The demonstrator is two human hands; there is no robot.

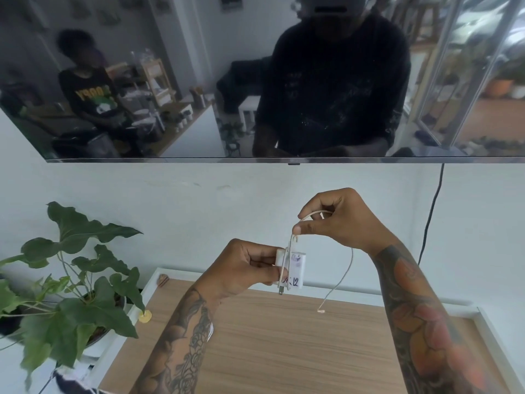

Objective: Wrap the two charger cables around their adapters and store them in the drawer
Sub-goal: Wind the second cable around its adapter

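Head view, one item in hand.

Adapter (295, 268): white block, held in the air above the wooden top (284, 351), clamped by my left hand (241, 268). My fingers cover its left half. The handwritten label on its face is partly crossed by the wraps and I cannot read it whole. Metal prongs point down, just below my thumb.

Cable (345, 275): pale and thin, a few turns already round the adapter. My right hand (338, 220) pinches it above the block, fingertips closed on the loop. The free end hangs down to the right, its tip clear of the wood.

Second charger: not visible. Drawer: not made out.

Edges: potted plant (71, 285) at left, cut off by the frame; wooden top bare ahead, with a white rim; dark screen (170, 81) overhead.
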